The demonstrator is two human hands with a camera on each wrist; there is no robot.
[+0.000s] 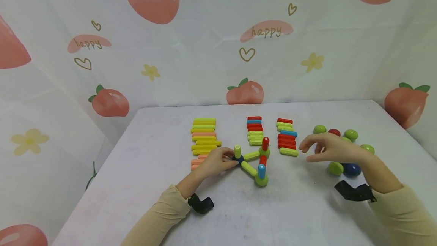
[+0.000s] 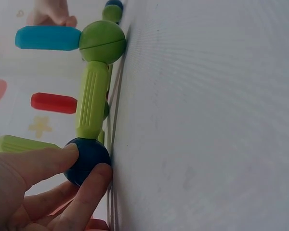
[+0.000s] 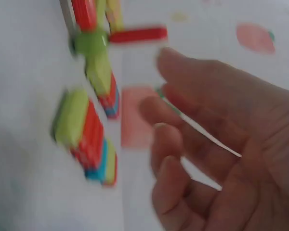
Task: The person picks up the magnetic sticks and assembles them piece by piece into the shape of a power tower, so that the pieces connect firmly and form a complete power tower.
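My left hand point(image 1: 218, 161) pinches a dark blue ball point(image 2: 89, 161) between thumb and fingers. This ball is one corner of a triangle of rods lying on the table; two green balls point(image 1: 261, 179) form the other corners. Light green rods point(image 2: 91, 100) and a red rod point(image 1: 263, 161) join them. From the corners stand a light green rod point(image 1: 237, 151), a red rod point(image 1: 265, 143) and a blue rod point(image 2: 48, 37). Off to the right, my right hand point(image 1: 332, 148) hovers above the table with loosely bent fingers and holds nothing.
Behind the triangle lie two stacks of red, green and blue rods point(image 1: 255, 134), point(image 3: 79, 122). A longer row of yellow and orange rods point(image 1: 203, 138) is at left. Several green, red and blue balls point(image 1: 351, 135) lie around and beneath my right hand.
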